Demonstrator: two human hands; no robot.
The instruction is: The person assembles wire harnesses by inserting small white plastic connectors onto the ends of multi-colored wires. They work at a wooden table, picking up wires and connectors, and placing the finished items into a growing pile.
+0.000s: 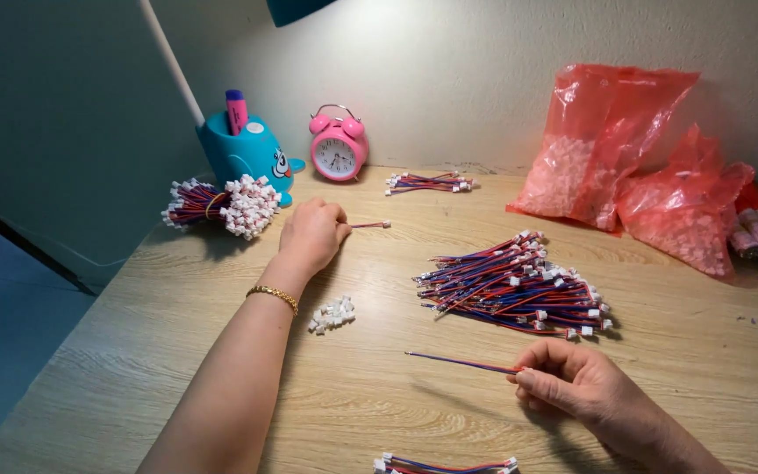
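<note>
Pinching a thin red-and-blue wire (pixel 462 362) by its near end, your right hand (pixel 572 386) holds it low over the bench (pixel 133 369). The wire's long axis runs left and slightly away from your fingers (pixel 532 367), its bare tip pointing toward your left forearm. Those fingers are pressed together on the wire's right end.

Your left hand (pixel 313 235) is stretched farther out, closed loosely, its fingertips pinching a second short wire (pixel 370 226) whose white-plugged end sticks out to the right.

Between the two hands, closer to the left arm, lies a small heap of white plugs (pixel 332 314). The big pile of wires (pixel 515 285) lies just beyond your right hand, so that hand is the nearer one to it. A bound bundle (pixel 221 204) sits left of your left hand, beside the blue pen holder (pixel 247 154). A pink clock (pixel 338 145), a small bundle (pixel 427 183) and red bags (pixel 642 149) stand along the wall, and another bundle (pixel 445 465) lies at the near edge.
</note>
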